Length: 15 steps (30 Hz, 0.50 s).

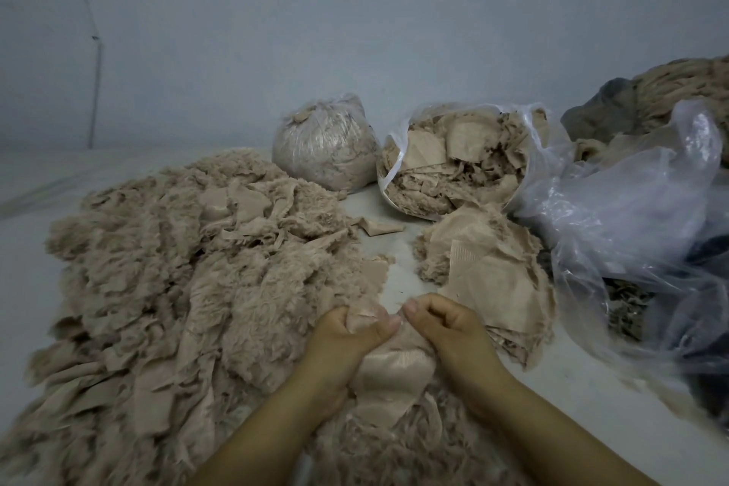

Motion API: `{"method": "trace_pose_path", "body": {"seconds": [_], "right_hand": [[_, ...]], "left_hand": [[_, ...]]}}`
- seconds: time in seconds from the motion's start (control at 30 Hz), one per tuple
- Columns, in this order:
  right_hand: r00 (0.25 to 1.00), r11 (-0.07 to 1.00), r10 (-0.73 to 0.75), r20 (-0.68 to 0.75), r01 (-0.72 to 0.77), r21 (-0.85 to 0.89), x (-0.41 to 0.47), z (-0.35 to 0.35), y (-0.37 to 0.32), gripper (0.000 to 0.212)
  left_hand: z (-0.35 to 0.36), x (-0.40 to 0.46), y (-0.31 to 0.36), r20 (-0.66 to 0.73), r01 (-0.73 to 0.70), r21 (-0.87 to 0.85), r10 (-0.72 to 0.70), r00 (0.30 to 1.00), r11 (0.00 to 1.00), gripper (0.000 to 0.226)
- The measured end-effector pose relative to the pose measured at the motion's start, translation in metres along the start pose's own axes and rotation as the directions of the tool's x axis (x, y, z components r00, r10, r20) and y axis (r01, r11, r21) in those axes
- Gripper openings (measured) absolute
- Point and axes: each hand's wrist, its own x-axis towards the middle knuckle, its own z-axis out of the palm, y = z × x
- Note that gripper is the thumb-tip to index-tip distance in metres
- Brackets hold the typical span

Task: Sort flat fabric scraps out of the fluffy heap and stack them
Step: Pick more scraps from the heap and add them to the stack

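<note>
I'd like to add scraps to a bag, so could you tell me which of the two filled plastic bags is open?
The right-hand bag, its mouth gaping toward the camera with scraps showing; the rounder left bag is bunched shut on top.

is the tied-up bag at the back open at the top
No, the tied bag is knotted shut at its top, while the bag beside it gapes open, showing scraps.

Textile scrap workroom, fluffy heap (165, 268), stuffed plastic bags (325, 142)
</note>
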Motion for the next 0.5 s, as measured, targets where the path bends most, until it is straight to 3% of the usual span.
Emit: {"method": "trace_pose_path", "body": {"seconds": [0.13,0.23,0.33,0.4,0.5], "right_hand": [[0.968,0.954,0.185,-0.168,-0.136,0.268,0.007,-0.009,-0.004,0.015],[0.970,0.902,0.243,-0.021,-0.218,0.372,0.008,-0.013,-0.003,0.033],[0.930,0.896,0.298,0.214,-0.350,0.273,0.000,-0.006,-0.004,0.049],[0.934,0.889,0.296,0.199,-0.346,0.299,0.000,-0.003,-0.004,0.040],[0.960,0.866,0.267,0.079,-0.275,0.417,0.002,-0.004,-0.005,0.028]], "left_hand": [[-0.001,0.002,0.002,-0.043,0.022,-0.051,-0.025,0.999,0.998,0.033],[-0.002,0.004,0.003,-0.041,0.019,-0.165,-0.026,0.999,0.986,0.028],[-0.001,0.005,0.004,-0.020,0.004,-0.231,-0.009,1.000,0.973,0.025],[-0.002,0.005,0.006,0.011,0.024,-0.244,-0.022,1.000,0.970,0.010],[-0.006,0.005,0.006,0.058,0.048,-0.161,-0.039,0.998,0.986,0.023]]}}
